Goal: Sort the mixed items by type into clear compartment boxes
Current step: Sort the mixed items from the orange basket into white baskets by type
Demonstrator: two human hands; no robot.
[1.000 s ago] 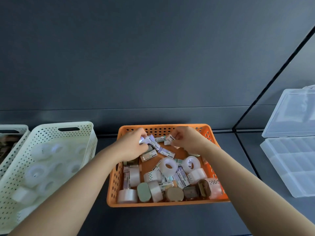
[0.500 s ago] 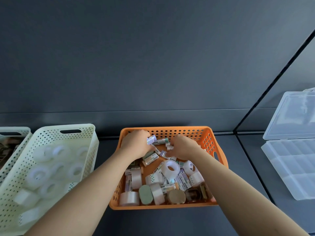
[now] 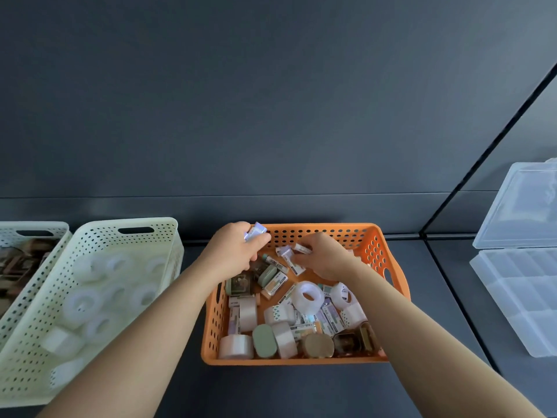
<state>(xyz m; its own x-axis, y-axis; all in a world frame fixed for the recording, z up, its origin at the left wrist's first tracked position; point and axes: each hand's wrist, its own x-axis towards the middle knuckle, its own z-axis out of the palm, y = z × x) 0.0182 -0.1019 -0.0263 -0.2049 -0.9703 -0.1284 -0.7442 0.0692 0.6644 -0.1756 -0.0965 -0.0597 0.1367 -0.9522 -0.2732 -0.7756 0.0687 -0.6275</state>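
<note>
Head camera looks down on a dark grey table [image 3: 301,393] where an orange perforated plastic basket [image 3: 388,260] sits in the middle, filled with mixed small goods. The left hand [image 3: 235,251] is over the basket's far left corner, fingers curled round a small lilac-and-white packet [image 3: 256,231] that sticks up above the knuckles. The right hand [image 3: 325,257] is just beside it, lower in the basket, with fingers curled and pinching small white labelled packets [image 3: 301,248] at the far end of the pile. Nearer in the basket lie a clear tape roll [image 3: 307,295], pale tape rolls standing on edge, sage-green oval tins [image 3: 263,340] and more labelled packets.

Left of the orange basket, close by, stands a cream perforated plastic basket [image 3: 168,236] holding white tape rolls [image 3: 81,300]; a second cream basket [image 3: 36,226] at the far left edge holds brownish things too blurred to name. Well apart on the right sits a clear plastic compartment box [image 3: 512,297], its hinged lid [image 3: 524,206] raised.
</note>
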